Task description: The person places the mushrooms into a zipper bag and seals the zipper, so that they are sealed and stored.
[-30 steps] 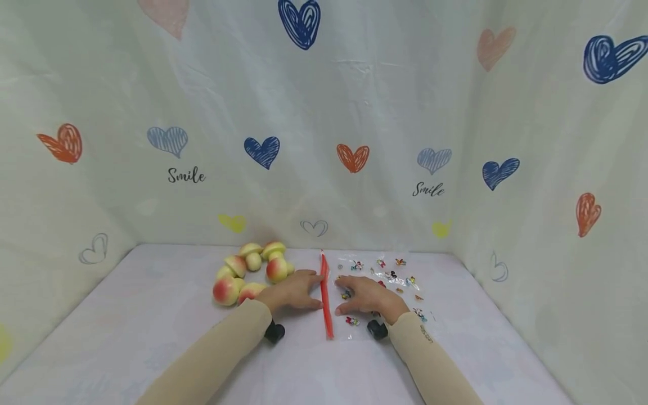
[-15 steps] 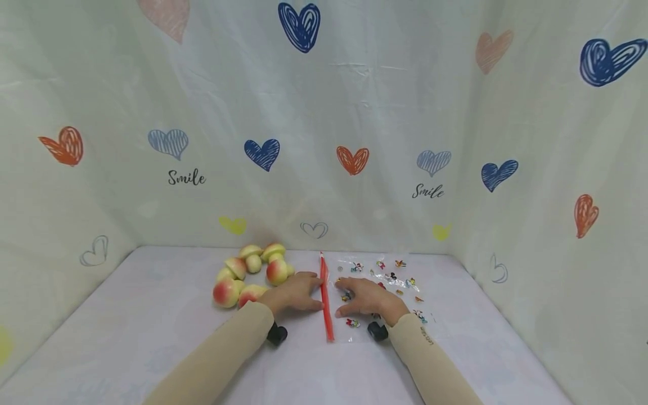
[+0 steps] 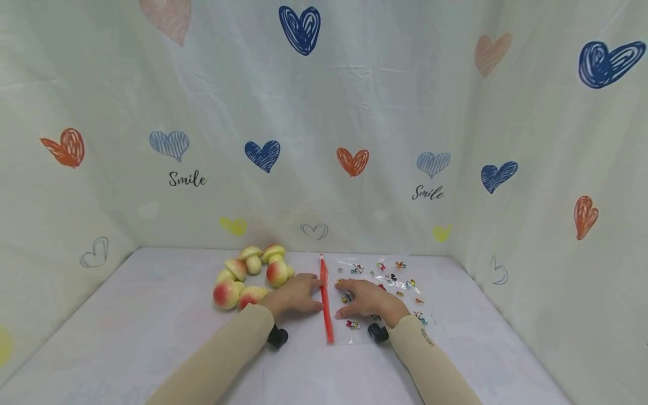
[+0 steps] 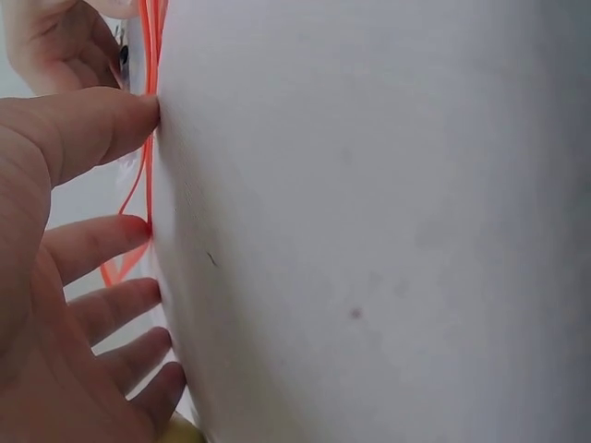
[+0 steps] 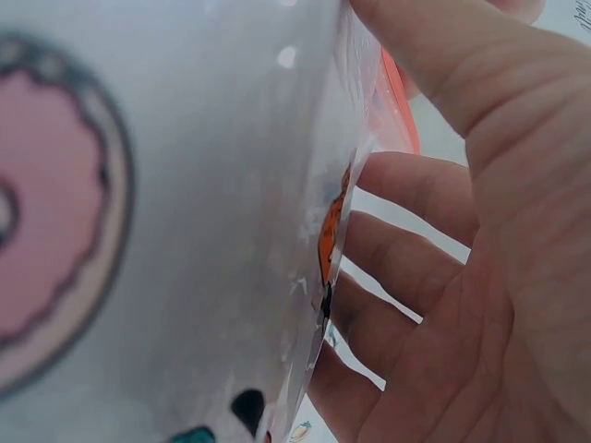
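Observation:
A clear plastic zip bag (image 3: 361, 337) printed with small cartoon figures lies flat on the table, its red zip strip (image 3: 327, 320) running along the left edge. My left hand (image 3: 296, 293) rests at that strip, thumb and fingers spread apart, thumb and index fingertips touching the red edge in the left wrist view. On the clear part, my right hand (image 3: 368, 297) presses with spread fingertips. From the right wrist camera, the right hand (image 5: 499, 277) touches the bag's film (image 5: 277, 185), with a pink doughnut print close to the lens.
Several yellow-and-red mushroom-shaped pieces (image 3: 228, 293) form a ring left of the left hand, one partly behind the wrist. A white cloth-covered table (image 3: 126, 332) meets a curtain with heart prints (image 3: 304, 101) at the back and sides. Black wrist cameras (image 3: 277, 336) sit below both wrists.
The head view has tilted slightly, so everything sits a little lower in it. Both hands stay in the same place on the bag.

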Demonstrator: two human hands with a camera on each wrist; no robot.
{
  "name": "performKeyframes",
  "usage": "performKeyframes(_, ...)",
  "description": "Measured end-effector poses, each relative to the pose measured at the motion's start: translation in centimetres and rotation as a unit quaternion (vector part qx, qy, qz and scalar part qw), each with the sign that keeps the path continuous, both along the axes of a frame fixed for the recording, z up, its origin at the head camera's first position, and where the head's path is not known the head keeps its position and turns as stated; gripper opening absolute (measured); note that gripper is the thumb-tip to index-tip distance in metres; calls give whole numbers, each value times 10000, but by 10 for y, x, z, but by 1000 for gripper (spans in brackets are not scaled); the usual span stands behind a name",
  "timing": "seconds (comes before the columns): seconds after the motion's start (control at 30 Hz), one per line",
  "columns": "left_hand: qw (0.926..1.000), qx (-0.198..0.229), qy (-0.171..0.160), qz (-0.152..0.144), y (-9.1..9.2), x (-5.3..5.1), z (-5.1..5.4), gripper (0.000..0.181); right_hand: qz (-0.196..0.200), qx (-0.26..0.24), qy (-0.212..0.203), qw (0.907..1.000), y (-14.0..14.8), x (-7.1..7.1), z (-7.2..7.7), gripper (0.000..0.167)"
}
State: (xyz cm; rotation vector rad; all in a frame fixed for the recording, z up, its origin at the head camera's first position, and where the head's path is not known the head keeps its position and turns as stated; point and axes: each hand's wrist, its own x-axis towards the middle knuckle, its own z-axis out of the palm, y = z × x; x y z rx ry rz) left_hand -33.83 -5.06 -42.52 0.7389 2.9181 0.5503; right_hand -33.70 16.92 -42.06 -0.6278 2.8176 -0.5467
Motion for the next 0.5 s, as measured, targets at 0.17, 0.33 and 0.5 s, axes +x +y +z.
performKeyframes(0.17,9999,-48,-106,58,0,0,-2,63,54,5,29,10000,0,0,-1,80)
performKeyframes(0.33,9999,-101,-100,14,0,-1,-3,65,31,19,3,10000,0,1,0,80)
performKeyframes(0.5,9998,-130,-151,70,0,1,-1,65,-41,4,-44,10000,0,2,1,80)
